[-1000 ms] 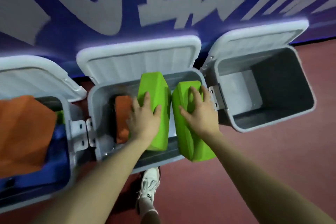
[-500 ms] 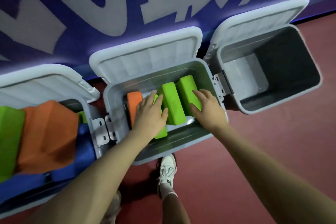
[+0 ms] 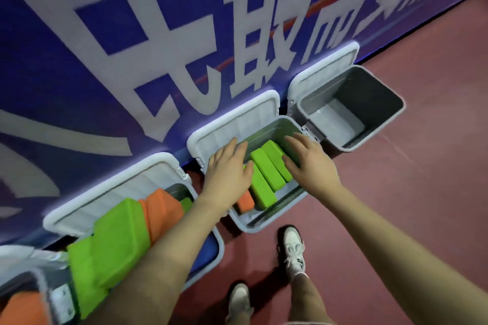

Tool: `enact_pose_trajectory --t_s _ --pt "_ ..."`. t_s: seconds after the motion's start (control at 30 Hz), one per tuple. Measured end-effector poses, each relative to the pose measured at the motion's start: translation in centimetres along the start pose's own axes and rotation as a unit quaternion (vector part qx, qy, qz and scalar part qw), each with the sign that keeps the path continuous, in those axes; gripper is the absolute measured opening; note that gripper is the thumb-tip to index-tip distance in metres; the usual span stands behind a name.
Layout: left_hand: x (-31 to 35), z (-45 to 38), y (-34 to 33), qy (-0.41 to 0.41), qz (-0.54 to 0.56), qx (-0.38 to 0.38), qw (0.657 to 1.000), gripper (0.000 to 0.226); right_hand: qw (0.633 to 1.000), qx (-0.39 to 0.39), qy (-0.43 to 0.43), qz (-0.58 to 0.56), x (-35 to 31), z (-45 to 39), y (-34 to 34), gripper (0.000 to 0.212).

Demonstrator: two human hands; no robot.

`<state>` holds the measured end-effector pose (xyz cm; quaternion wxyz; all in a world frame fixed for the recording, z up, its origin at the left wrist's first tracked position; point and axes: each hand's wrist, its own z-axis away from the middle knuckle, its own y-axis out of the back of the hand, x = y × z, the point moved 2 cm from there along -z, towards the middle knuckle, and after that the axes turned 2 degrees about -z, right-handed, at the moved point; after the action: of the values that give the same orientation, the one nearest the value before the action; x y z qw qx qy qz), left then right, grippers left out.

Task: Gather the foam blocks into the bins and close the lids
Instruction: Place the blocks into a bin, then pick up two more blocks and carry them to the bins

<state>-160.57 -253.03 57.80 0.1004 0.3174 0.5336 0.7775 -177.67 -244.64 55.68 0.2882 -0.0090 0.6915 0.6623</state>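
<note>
Three green foam blocks point(image 3: 266, 175) lie side by side in the middle grey bin point(image 3: 266, 227), beside an orange block point(image 3: 246, 202). Its white lid point(image 3: 237, 124) stands open against the wall. My left hand point(image 3: 228, 171) hovers over the bin's left part with fingers straight, holding nothing. My right hand point(image 3: 309, 159) is over the bin's right side, fingers spread and relaxed, its fingertips near the rightmost green block. The bin to the left point(image 3: 219, 248) holds big green point(image 3: 118, 237) and orange point(image 3: 163, 208) blocks that stick out above its rim.
An empty grey bin point(image 3: 380, 129) with its lid up stands at the right. A further bin point(image 3: 60, 295) with an orange block shows at the bottom left. All stand on a red floor against a blue banner wall. My white shoes point(image 3: 293, 250) are below the middle bin.
Both hands have let go of the green blocks, which now lie down inside the middle bin. The hands have lifted and opened, and the view has pulled back and tilted.
</note>
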Motion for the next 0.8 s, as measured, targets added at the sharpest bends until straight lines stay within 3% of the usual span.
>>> enact_pose_trajectory --t_s 0.2,0.47,0.63,0.8 --pt "3.7 7.2 2.5 -0.094 -0.036 -0.012 0.995 0.054 0.997 0.057 -0.053 -0.011 -1.6 11.0 4.8 0.046" --pt "12.9 13.3 -0.5 -0.248 -0.065 -0.076 0.964 0.054 0.978 0.077 -0.193 0.015 2.7 24.1 8.3 0.044" --pt "21.2 17.7 -4.2 -0.358 -0.103 -0.106 0.922 0.054 0.946 0.128 -0.297 0.0 6.0 33.7 10.7 0.046" --pt "30.3 25.7 -10.2 -0.476 -0.15 -0.154 0.852 0.052 0.897 0.168 -0.409 -0.014 9.8 47.8 11.3 0.046"
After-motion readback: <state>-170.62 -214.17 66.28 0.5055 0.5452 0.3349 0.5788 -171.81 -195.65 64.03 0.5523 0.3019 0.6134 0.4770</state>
